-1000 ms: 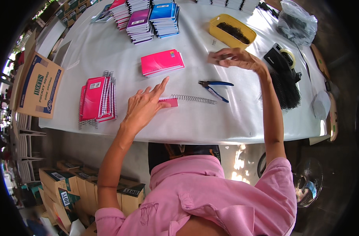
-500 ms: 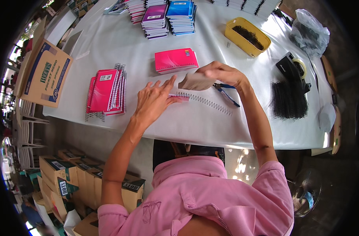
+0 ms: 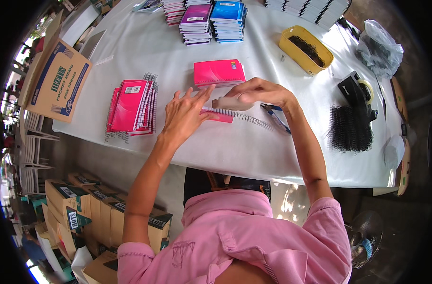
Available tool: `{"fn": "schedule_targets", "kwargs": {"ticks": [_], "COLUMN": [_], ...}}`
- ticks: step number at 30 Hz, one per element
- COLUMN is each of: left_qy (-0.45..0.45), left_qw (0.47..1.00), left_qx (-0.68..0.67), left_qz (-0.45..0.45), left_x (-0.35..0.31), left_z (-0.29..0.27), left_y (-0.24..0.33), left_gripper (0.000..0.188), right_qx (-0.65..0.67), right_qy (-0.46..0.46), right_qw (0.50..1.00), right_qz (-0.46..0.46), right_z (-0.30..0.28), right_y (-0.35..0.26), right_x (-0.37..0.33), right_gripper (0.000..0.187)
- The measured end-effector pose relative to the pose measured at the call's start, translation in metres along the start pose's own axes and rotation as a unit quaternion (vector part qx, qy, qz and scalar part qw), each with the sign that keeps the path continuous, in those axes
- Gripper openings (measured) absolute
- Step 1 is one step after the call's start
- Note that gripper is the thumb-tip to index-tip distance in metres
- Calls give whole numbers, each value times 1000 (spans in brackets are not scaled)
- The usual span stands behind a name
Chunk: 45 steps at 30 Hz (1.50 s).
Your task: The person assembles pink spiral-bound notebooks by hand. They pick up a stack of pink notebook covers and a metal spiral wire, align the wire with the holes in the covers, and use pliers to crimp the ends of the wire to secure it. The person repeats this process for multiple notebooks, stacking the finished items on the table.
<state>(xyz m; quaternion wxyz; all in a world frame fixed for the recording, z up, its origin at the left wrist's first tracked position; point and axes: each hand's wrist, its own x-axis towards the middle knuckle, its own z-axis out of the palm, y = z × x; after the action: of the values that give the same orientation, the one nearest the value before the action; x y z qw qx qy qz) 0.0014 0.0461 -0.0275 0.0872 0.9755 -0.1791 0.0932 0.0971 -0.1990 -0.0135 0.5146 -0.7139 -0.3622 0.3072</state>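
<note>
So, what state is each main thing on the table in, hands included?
Left hand: fingers spread, thumb on pink notebook
Right hand: gripping a blurred pale block
Wire coil: running past the pink notebook's end
Yellow tub: open, holding dark coils
Blue notebooks: closed, stacked
Pliers: lying down, partly hidden

Left fingers (image 3: 205, 95) on pink booklet (image 3: 224, 119), wire coil (image 3: 256, 119) along edge; right fingers (image 3: 252, 96) grip pale block (image 3: 231, 103).

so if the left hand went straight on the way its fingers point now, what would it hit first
The left hand would probably first meet the pink notebook stack just ahead, though depth is hard to judge, so it might pass above.
</note>
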Motion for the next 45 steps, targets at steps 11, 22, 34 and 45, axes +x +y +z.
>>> {"fn": "schedule_targets", "kwargs": {"ticks": [11,22,34,45], "left_qy": [108,130,114,13], "left_qw": [980,825,807,795], "left_qx": [-165,-533,-567,-603], "left_qz": [-29,-134,-121,-67], "left_x": [-2,-8,-13,-19], "left_z": [5,41,47,52], "left_y": [-3,-18,-20,-52], "left_gripper": [104,112,97,77], "right_qx": [65,-15,-72,-126], "right_qy": [37,85,44,87], "right_qw": [997,987,985,985], "right_qz": [-5,138,150,74], "right_z": [0,9,10,-20], "right_y": [5,-6,4,-13], "right_x": [1,15,30,-25], "right_gripper": [64,66,80,66]}}
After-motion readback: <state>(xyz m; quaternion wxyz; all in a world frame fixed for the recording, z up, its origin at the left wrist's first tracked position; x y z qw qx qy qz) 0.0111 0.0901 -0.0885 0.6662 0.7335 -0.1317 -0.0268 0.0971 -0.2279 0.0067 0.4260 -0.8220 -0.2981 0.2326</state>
